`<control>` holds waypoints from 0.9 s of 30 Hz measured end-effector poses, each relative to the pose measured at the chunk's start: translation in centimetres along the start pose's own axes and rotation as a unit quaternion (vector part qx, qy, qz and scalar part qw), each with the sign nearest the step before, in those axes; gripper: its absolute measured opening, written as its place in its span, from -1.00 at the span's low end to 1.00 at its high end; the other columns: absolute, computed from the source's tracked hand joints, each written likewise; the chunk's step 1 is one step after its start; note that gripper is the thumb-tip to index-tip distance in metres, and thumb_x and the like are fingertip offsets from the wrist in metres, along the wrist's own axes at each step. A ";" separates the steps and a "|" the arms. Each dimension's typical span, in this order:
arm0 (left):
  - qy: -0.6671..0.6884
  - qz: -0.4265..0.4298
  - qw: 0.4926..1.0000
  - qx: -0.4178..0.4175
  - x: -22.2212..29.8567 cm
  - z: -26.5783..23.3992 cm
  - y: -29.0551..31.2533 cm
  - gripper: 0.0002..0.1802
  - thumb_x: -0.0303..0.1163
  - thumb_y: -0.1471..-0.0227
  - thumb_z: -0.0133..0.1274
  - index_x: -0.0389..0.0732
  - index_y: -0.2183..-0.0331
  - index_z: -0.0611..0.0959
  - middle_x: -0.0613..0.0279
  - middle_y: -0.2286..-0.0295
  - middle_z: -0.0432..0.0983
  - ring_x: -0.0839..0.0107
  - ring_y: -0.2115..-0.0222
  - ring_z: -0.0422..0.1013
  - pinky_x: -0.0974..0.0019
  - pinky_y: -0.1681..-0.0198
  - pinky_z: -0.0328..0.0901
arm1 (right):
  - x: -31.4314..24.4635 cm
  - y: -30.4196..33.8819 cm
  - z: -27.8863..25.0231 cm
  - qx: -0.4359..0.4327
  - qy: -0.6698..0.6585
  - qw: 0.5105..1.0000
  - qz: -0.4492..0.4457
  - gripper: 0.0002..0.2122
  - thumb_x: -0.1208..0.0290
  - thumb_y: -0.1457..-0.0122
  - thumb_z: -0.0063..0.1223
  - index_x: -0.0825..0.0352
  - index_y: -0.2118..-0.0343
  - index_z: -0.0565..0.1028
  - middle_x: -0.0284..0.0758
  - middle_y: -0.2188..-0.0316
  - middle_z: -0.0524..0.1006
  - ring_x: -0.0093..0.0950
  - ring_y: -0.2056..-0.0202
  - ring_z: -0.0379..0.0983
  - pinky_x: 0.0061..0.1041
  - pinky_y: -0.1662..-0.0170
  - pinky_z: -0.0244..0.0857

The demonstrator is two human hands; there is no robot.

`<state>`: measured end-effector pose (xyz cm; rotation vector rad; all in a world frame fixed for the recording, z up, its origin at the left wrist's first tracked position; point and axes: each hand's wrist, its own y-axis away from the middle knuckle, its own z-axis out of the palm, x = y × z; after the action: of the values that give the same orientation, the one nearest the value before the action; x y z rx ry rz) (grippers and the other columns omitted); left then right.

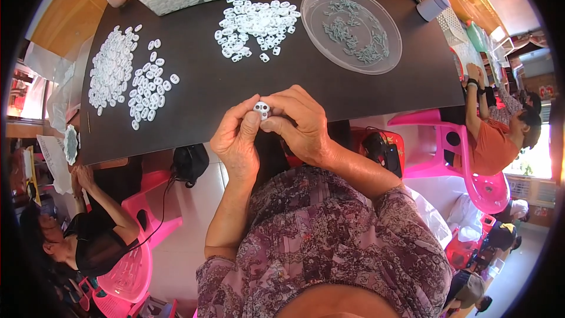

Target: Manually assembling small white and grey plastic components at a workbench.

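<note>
A small white plastic piece with dark holes (262, 107) is pinched between the fingertips of both hands, just off the table's front edge. My left hand (236, 135) grips it from the left with thumb and fingers closed. On the other side my right hand (301, 119) has its thumb and forefinger closed on the same piece. The fingers cover part of it. Beyond my hands lies a heap of white pieces with dark holes (256, 26). Small oval white pieces (150, 89) lie in a loose group to the left, beside a denser pile of similar pieces (112, 65).
A round clear tray (312, 26) holds small grey-green parts (356, 32) at the right. Two clear bins (154, 6) of white pieces stand at the back of the dark table (194, 82). A grey cup (432, 6) is far right. Other people sit on pink chairs at both sides.
</note>
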<state>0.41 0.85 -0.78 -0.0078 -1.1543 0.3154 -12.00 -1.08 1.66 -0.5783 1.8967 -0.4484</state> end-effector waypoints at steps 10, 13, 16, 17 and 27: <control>0.023 0.044 0.998 0.043 -1.3 0.3 0.4 -0.78 -0.40 -0.05 0.05 -0.38 0.29 0.54 0.25 0.39 0.46 0.57 0.39 0.36 0.51 0.26 0.27 | 1.0 0.4 1.0 0.027 0.004 0.999 -0.043 -0.72 0.63 0.18 0.17 0.44 0.29 0.51 -0.29 0.42 0.52 -0.45 0.46 0.35 -0.54 0.40 0.26; 0.048 0.021 0.998 0.047 -1.0 0.3 0.5 -0.77 -0.39 -0.07 0.03 -0.38 0.28 0.53 0.25 0.40 0.46 0.57 0.39 0.36 0.51 0.26 0.27 | 0.6 0.2 1.0 0.004 0.017 0.999 -0.037 -0.70 0.63 0.16 0.17 0.43 0.27 0.50 -0.29 0.43 0.51 -0.46 0.45 0.35 -0.54 0.41 0.26; 0.052 0.018 0.998 0.044 -0.2 0.5 0.5 -0.77 -0.40 -0.08 0.01 -0.39 0.27 0.52 0.25 0.39 0.46 0.57 0.39 0.35 0.50 0.26 0.27 | -0.2 -0.1 1.3 0.023 0.000 0.999 -0.040 -0.73 0.58 0.16 0.20 0.42 0.32 0.47 -0.28 0.48 0.48 -0.38 0.49 0.33 -0.48 0.44 0.25; 0.051 0.018 0.998 0.044 -0.1 0.7 0.6 -0.77 -0.40 -0.08 0.01 -0.39 0.27 0.52 0.25 0.39 0.46 0.57 0.39 0.35 0.50 0.26 0.27 | -0.1 -0.1 1.3 0.023 0.000 0.999 -0.039 -0.73 0.58 0.16 0.20 0.42 0.32 0.47 -0.28 0.48 0.48 -0.38 0.49 0.33 -0.48 0.44 0.25; 0.027 0.073 0.996 0.046 -0.6 1.5 1.4 -0.77 -0.38 -0.12 -0.04 -0.38 0.28 0.50 0.28 0.40 0.42 0.60 0.38 0.31 0.51 0.25 0.25 | 0.6 0.3 1.2 0.068 0.023 0.991 -0.116 -0.75 0.58 0.14 0.19 0.43 0.33 0.46 -0.25 0.45 0.47 -0.41 0.49 0.33 -0.52 0.46 0.24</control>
<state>-1.56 1.83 -0.95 -0.0188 -1.0863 0.4954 -11.11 -1.26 0.62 -0.7060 1.8322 -0.7428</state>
